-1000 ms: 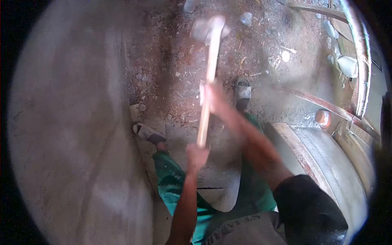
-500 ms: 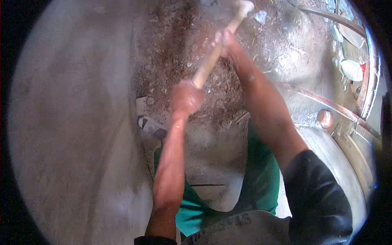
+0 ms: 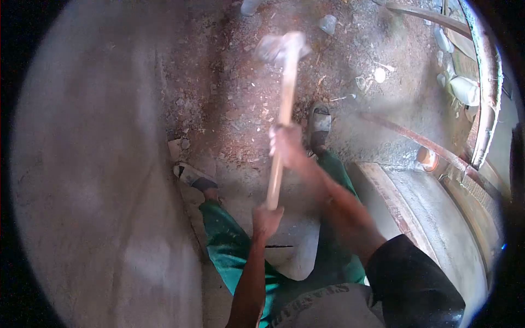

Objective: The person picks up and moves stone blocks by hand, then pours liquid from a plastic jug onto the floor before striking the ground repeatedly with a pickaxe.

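I hold a sledgehammer with a long wooden handle (image 3: 284,104) in both hands. My left hand (image 3: 267,220) grips the butt end of the handle. My right hand (image 3: 286,145) grips it about halfway up. The grey hammer head (image 3: 281,46) is blurred with motion and points away from me, low over the reddish rubble-strewn ground (image 3: 240,104). I stand on a grey concrete slab (image 3: 284,218) with a crack across it, in green trousers, one sandalled foot (image 3: 192,177) to the left and the other sandalled foot (image 3: 320,124) to the right.
A tall grey concrete wall (image 3: 93,180) fills the left side. A curved concrete block (image 3: 437,218) with a rusty rim lies at the right, beside a rusty bar (image 3: 410,139). Loose stones (image 3: 328,24) and pale debris (image 3: 465,87) lie at the far right.
Half a second ago the hammer was raised up and away with both arms stretched out. Now it has swung back down, the head low in front of my feet.
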Demonstrator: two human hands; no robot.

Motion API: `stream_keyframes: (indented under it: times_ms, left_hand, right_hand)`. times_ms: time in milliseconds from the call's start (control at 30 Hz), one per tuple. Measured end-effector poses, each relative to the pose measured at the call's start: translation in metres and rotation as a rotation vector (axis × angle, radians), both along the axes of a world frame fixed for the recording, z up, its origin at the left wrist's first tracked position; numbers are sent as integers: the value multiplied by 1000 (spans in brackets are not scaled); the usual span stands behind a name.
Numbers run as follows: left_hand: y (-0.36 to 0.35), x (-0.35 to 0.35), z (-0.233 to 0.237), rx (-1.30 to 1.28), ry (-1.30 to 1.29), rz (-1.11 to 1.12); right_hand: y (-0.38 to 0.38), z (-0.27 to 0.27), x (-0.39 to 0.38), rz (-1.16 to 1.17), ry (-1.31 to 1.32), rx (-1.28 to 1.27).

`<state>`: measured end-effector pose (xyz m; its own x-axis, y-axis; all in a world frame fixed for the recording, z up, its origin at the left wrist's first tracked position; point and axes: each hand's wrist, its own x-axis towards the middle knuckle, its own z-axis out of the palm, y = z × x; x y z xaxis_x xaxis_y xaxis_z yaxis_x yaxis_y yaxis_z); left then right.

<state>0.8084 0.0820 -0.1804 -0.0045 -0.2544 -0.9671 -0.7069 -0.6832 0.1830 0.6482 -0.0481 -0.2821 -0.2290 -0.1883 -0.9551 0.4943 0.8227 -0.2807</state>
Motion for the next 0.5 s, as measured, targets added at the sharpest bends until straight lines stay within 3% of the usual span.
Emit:
stream_keyframes:
  times_ms: [33, 67, 100, 133, 200, 267, 333, 367, 433, 467, 500]
  left_hand:
    - [-22, -20, -13, -56, 52, -39]
    - [-31, -37, -40, -228, 134, -5]
    - [-82, -72, -40, -235, 169, -47]
    - [-111, -96, -58, -247, 206, -50]
    - [-156, -144, -105, -382, 259, -184]
    - [-152, -157, -130, -437, 272, -239]
    - [-138, -148, -133, -458, 255, -244]
    - [-124, -128, -108, -235, 217, -122]
    - [-83, -96, -71, -169, 242, 61]
    - [-58, -76, -61, 8, 145, 144]
    - [-37, -51, -50, -101, 125, 125]
  right_hand:
    - [-13, -6, -31, 31, 34, -97]
    - [-17, -39, -69, 28, 114, -352]
    - [-21, -73, -107, 17, 177, -615]
    - [-74, -51, -139, 168, 310, -327]
    - [-128, -73, -191, 18, 257, -265]
    - [-149, -122, -227, 176, 351, -257]
    - [-120, -135, -205, 97, 207, -235]
    - [-95, -138, -187, 59, 133, -218]
    - [-42, -136, -139, 270, 395, -115]
    - [-21, -118, -109, 153, 281, -172]
    - [-1, -99, -79, 35, 167, -216]
